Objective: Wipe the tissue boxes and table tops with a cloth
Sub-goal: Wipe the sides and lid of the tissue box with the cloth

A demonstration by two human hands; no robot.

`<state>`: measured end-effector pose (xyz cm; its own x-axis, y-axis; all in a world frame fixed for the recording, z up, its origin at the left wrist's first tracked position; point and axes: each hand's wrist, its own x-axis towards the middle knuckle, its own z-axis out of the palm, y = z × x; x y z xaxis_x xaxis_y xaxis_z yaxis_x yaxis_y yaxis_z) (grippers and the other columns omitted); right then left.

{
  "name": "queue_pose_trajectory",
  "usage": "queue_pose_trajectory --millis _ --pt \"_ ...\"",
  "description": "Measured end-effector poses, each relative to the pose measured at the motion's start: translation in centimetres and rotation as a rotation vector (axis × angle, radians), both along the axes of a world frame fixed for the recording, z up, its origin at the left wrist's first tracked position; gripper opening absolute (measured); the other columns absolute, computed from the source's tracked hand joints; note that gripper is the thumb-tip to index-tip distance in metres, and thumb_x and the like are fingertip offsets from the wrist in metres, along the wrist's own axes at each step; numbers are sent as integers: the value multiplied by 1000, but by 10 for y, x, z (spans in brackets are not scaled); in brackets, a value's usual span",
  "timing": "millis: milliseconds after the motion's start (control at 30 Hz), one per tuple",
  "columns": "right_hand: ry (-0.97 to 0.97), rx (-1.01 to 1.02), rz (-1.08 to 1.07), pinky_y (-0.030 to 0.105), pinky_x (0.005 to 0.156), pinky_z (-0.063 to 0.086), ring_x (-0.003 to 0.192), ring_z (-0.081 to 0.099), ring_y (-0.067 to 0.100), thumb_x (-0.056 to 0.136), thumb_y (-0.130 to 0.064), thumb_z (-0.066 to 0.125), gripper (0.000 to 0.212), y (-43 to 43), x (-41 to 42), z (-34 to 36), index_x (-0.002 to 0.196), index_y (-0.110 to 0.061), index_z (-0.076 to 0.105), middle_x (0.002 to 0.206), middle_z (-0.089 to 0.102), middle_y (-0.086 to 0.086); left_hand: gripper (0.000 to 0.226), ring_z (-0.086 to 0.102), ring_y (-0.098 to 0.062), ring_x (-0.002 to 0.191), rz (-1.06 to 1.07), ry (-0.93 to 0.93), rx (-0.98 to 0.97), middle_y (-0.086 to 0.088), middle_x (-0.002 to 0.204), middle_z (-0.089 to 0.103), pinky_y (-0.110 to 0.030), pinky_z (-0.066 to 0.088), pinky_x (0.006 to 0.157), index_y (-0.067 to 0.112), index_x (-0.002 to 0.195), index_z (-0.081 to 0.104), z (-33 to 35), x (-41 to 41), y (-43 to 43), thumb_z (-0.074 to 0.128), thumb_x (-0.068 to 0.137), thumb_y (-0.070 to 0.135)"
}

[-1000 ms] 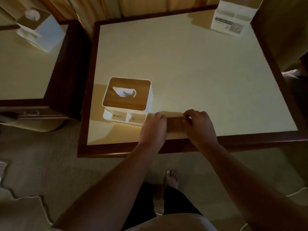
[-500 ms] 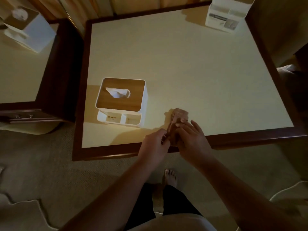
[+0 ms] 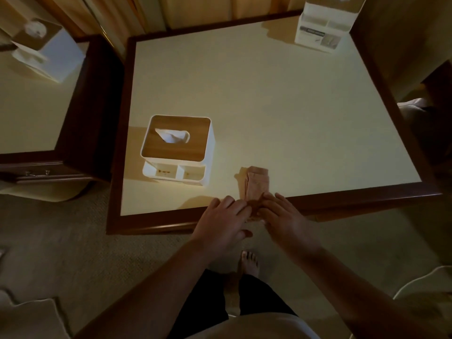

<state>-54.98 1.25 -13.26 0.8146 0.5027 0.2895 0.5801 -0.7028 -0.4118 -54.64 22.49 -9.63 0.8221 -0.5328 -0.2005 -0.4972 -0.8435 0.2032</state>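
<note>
Both flat, left hand [image 3: 223, 217] and right hand [image 3: 282, 215] cover the folded cloth [image 3: 256, 183], hiding its near end.

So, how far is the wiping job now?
Done: nothing shows as wiped. In hand: the folded cloth lies at the front edge of the table, left hand and right hand touching its near end. Remaining: near tissue box, far tissue box, both table tops, third tissue box on the side table.

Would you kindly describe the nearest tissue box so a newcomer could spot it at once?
Find the large cream table with a dark wooden rim. Near its front left corner stands a white tissue box with a wooden lid. Only this box has the folded pinkish cloth nearby.
</note>
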Motion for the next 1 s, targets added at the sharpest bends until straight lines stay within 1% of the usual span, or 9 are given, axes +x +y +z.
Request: queue_pose_trajectory --millis 133,300,367,433,500,567,633,833,1000 --pt "80 81 -53 41 106 53 117 69 25 98 -12 66 19 5 2 12 116 -9 72 118 75 10 57 40 -21 140 122 58 3 2 154 46 -42 34 117 21 149 45 2 -4 -7 64 100 42" --pt "236 177 -194 35 73 62 89 71 22 107 -20 51 25 11 10 24 125 -10 66 107 74 8 26 38 -14 138 309 114 -324 3 144 51 -40 35 119 18 129 60 12 14 -10 55 104 21" --pt "343 245 -309 30 72 60 88 70 16 109 -21 50 24 12 18 27 126 -13 65 110 71 2 18 37 -15 140 331 107 -381 -1 145 52 -42 37 118 16 119 62 15 28 -14 53 106 23" --pt "368 278 -393 16 73 51 89 66 11 107 -19 55 22 13 30 27 125 -13 67 111 70 -3 16 41 -19 141 360 146 -396 -4 148 51 -38 40 112 15 115 61 16 45 -22 52 108 25" --pt "384 287 -475 9 71 42 87 62 9 106 -20 58 21 15 41 26 121 -11 69 111 70 -1 15 57 -22 120 390 181 -400 -3 127 59 -31 44 89 16 109 59 16 61 -30 49 109 27" --pt "432 283 -552 18 73 47 90 63 12 107 -25 56 24 16 52 23 120 -11 69 111 71 2 17 60 -20 94 390 171 -361 -1 105 62 -32 40 72 16 110 58 14 75 -37 47 110 29" --pt "447 255 -607 22 73 48 90 63 13 107 -29 55 25 16 59 21 117 -13 70 109 69 2 18 58 -17 87 395 140 -314 2 98 60 -31 37 67 16 111 60 12 84 -42 47 110 29" --pt "517 246 -677 42 74 61 78 67 20 107 -33 55 28 21 75 13 117 -12 70 109 64 4 25 62 -24 104 501 135 -280 -7 118 62 -28 41 79 13 126 65 8 92 -53 51 109 26" --pt "635 174 -535 23 71 41 84 55 12 105 -27 57 25 20 73 20 122 -14 69 111 59 7 22 53 -15 95 599 215 -299 -5 118 57 -24 38 78 13 123 66 10 88 -55 52 108 21"
